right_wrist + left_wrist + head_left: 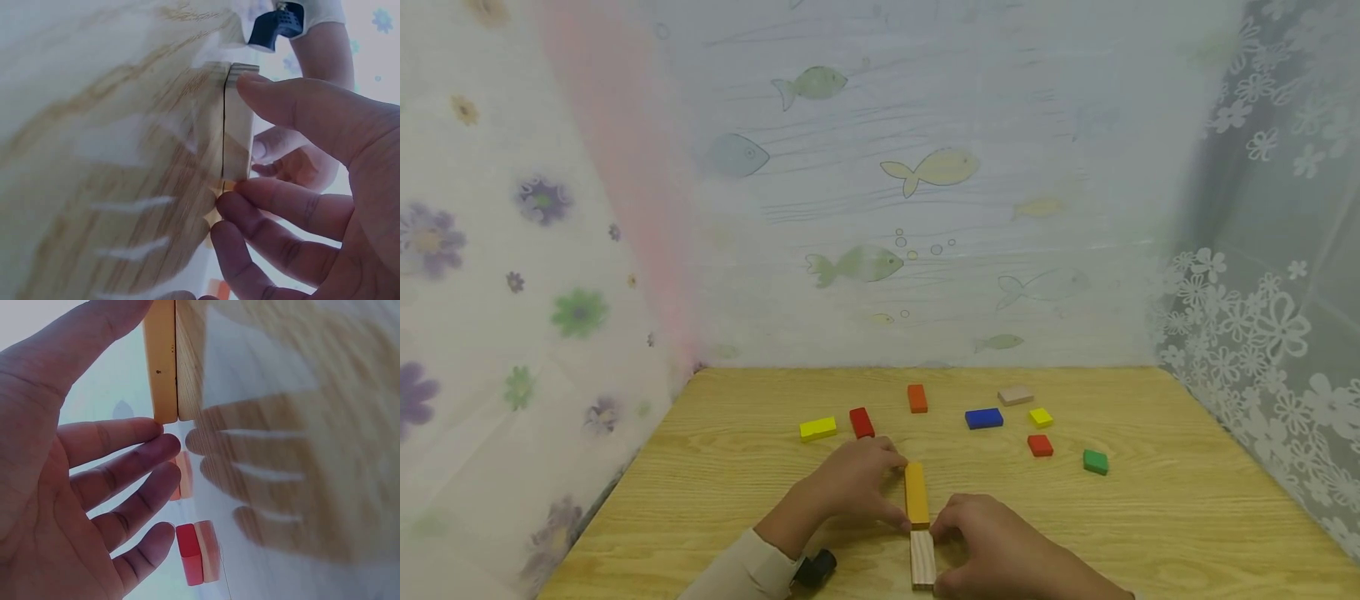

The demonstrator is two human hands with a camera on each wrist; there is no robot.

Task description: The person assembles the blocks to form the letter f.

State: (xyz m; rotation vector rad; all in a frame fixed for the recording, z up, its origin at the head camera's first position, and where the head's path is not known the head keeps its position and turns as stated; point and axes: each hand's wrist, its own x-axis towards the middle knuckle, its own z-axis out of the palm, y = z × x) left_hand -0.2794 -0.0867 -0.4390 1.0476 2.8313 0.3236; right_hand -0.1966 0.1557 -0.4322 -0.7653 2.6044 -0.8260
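Observation:
Lengthwise between thumb and index finger, my left hand (861, 483) pinches a long orange-yellow block (916, 496); its other fingers stretch out loosely beside it. In the left wrist view, the index fingertip meets the end of this block (162, 369). My right hand (992, 542) holds a plain wooden block (922, 558) the same way, thumb at the near end and index finger at the far end. Both blocks lie flat on the table, end to end in one line. In the right wrist view, the plain block (237, 134) hides part of my left hand.
Beyond my hands lie a yellow block (817, 429), a red block (862, 422), an orange block (917, 398), a blue block (984, 418) and a pale wooden block (1016, 396). Small yellow (1041, 417), red (1041, 445) and green (1095, 462) blocks sit right. Patterned curtains (925, 317) enclose the table.

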